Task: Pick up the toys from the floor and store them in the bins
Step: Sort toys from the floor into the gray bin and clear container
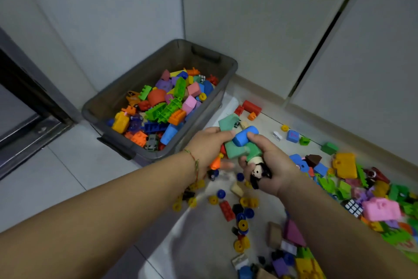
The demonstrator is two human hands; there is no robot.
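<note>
Green foam block (235,150) and blue block (245,135) bunched between 2 hands, just beside the long side of the grey bin (144,70)! Left hand (209,145) curls round a teal piece (228,121); right hand (274,165) clutches the blocks plus a little doll (257,171). Mid-carry, I'd say. Next: lift over the rim, let go. Plenty of loose toys (343,165) on the floor (67,165).

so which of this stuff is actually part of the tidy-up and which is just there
Part of the job:
left hand and right hand, holding the green foam blocks, blue foam block and small doll; grey bin; floor toys such as the red brick, puzzle cube, pink block

Just there:
white panels, metal door track
</note>
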